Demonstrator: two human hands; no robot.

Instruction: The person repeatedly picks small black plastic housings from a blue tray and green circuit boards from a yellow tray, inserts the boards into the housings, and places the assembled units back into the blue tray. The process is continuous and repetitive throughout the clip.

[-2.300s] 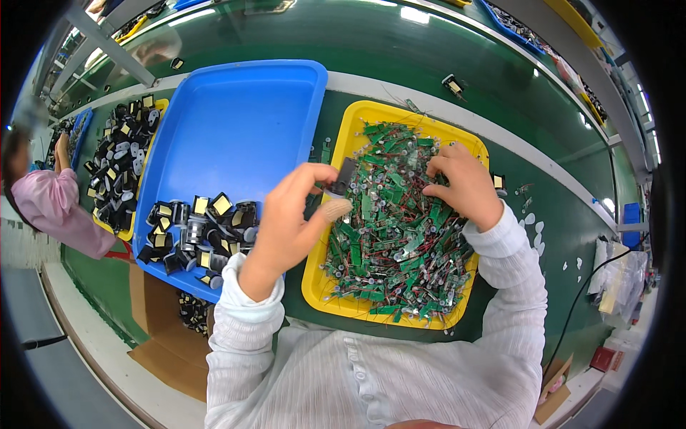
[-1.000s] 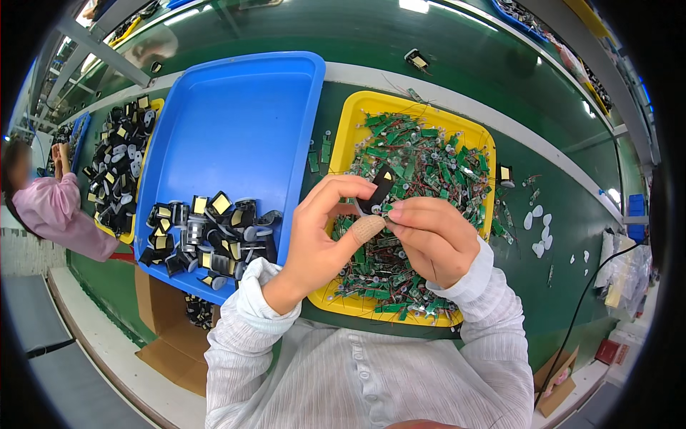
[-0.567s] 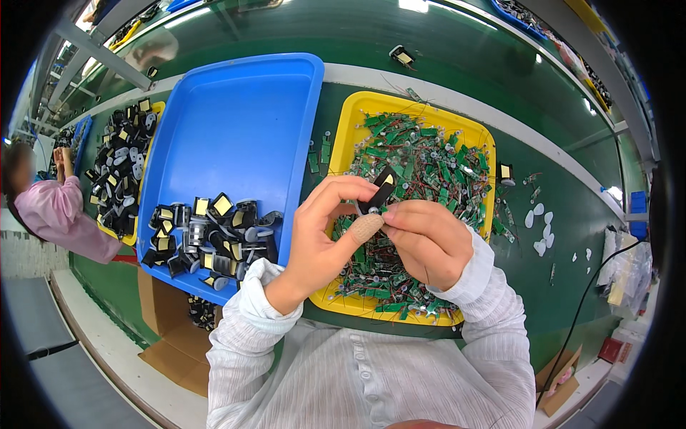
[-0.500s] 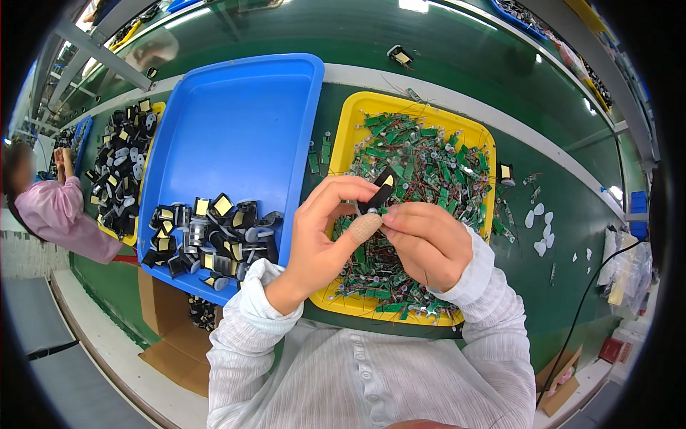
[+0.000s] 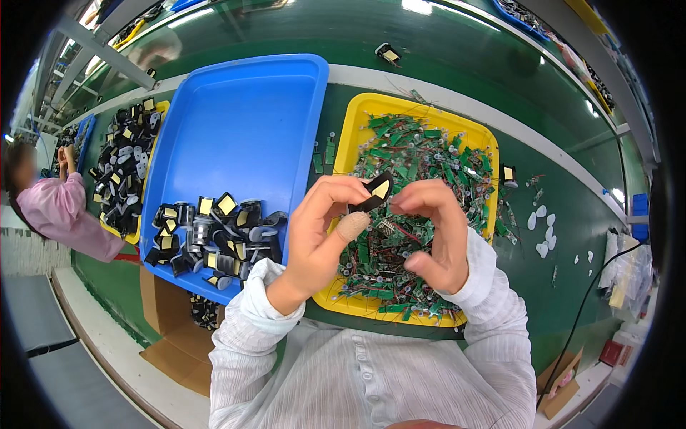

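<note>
"Above the yellow tray [image 5: 348,139] of green circuit boards [image 5: 382,293], what just changed?"

"The right hand [image 5: 449,239] has let go of its pinch; its thumb now stands well away from its fingers. The black housing [image 5: 373,196] has been turned, showing more of its cream pad [image 5: 382,189]."

"And the left hand [image 5: 311,239]?"

"Pinching that housing between thumb and fingers, over the boards. I'd judge the two-handed fiddling has paused, with the left carrying the piece alone. Whether the right fingertips touch it, I can't tell."

"Counts?"

"One housing held. One big blue tray [image 5: 236,121] beside the boards. About six larger white flat pieces [image 5: 532,220] on the bench [image 5: 579,229], and one loose black piece [image 5: 509,175] just right of the boards' tray. Boards: too tangled to count."
</note>
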